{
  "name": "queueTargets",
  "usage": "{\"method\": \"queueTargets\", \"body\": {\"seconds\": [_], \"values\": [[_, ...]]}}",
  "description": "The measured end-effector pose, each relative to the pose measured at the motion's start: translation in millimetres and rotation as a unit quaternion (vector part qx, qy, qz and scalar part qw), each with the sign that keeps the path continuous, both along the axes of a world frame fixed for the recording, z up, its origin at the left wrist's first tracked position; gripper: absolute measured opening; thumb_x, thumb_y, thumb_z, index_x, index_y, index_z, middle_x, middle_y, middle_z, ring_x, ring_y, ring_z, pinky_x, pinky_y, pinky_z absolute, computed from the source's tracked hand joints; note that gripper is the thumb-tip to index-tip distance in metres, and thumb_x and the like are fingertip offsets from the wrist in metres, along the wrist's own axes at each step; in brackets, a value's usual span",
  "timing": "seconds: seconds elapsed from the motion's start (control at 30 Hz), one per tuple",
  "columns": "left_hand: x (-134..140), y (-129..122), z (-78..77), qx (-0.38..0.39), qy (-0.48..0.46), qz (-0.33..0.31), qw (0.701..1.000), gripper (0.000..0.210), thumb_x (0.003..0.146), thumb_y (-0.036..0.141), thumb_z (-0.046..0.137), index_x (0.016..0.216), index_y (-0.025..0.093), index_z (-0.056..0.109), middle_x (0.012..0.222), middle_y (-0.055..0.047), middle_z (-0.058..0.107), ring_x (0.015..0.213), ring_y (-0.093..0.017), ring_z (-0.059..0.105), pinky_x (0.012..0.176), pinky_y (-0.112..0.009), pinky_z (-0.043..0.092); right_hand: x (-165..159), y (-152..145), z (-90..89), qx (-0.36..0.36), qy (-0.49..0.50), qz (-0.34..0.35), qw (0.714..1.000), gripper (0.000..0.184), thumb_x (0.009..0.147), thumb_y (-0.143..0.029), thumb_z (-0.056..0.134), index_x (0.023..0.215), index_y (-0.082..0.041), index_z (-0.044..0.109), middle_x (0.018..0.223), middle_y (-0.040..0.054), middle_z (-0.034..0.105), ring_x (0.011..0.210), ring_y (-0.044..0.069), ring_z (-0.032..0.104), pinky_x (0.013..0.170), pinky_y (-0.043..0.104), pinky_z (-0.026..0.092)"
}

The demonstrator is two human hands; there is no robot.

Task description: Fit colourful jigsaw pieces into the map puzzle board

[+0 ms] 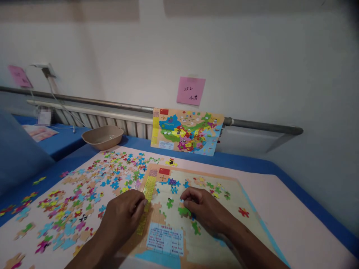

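Observation:
A partly filled map puzzle board (224, 235) lies in front of me, with a yellow strip along its left side and a light blue text block (165, 241) near the bottom. My left hand (127, 209) rests closed at the board's left edge beside that strip; nothing shows at its fingertips. Over the middle of the board, my right hand (203, 207) pinches a small puzzle piece, of which only a pale blue sliver shows at the fingertips. Just under those fingers are green puzzle pieces (183, 212). A red puzzle piece (244, 212) lies loose further right.
Many loose puzzle pieces (70, 209) cover the pink sheet on the left. A beige basin (103, 137) stands behind them. A finished map picture (187, 130) leans against the wall rail (266, 126). A pink note (191, 90) hangs above.

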State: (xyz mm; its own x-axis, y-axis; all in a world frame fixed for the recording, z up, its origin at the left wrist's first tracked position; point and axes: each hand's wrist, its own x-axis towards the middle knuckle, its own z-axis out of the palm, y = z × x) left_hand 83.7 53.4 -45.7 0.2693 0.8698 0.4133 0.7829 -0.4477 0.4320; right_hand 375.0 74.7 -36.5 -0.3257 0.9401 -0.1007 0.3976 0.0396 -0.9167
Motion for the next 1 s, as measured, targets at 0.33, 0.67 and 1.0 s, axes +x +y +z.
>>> {"method": "queueTargets", "body": {"seconds": [0.33,0.67,1.0], "values": [[0,2,-5.8,0.011,0.028,-0.02,0.999,0.028,0.102,0.028,0.042,0.086,0.022,0.064,0.079,0.0,0.066,0.072,-0.017,0.063,0.066,-0.029,0.044,-9,0,0.8,-0.01,-0.003,0.026,1.0,0.013,0.086,-0.025,0.057,0.092,-0.019,0.068,0.071,-0.0025,0.054,0.062,0.013,0.049,0.058,0.025,0.036],[3,0,-9.2,0.0,0.036,-0.047,0.998,0.025,0.101,0.023,0.043,0.086,0.021,0.063,0.078,0.0,0.064,0.072,-0.017,0.061,0.066,-0.029,0.042,-17,-5,6.0,-0.023,0.035,0.022,0.999,0.018,0.086,-0.026,0.058,0.097,-0.017,0.069,0.071,-0.0025,0.052,0.061,0.012,0.042,0.057,0.025,0.031],[10,-6,-5.2,-0.052,-0.01,-0.091,0.994,0.025,0.102,0.029,0.044,0.089,0.022,0.064,0.08,-0.001,0.065,0.073,-0.016,0.06,0.067,-0.028,0.038,-17,-4,6.9,-0.043,0.077,0.026,0.996,0.018,0.081,-0.024,0.06,0.094,-0.017,0.071,0.068,-0.0028,0.053,0.058,0.011,0.043,0.055,0.024,0.03]]}}
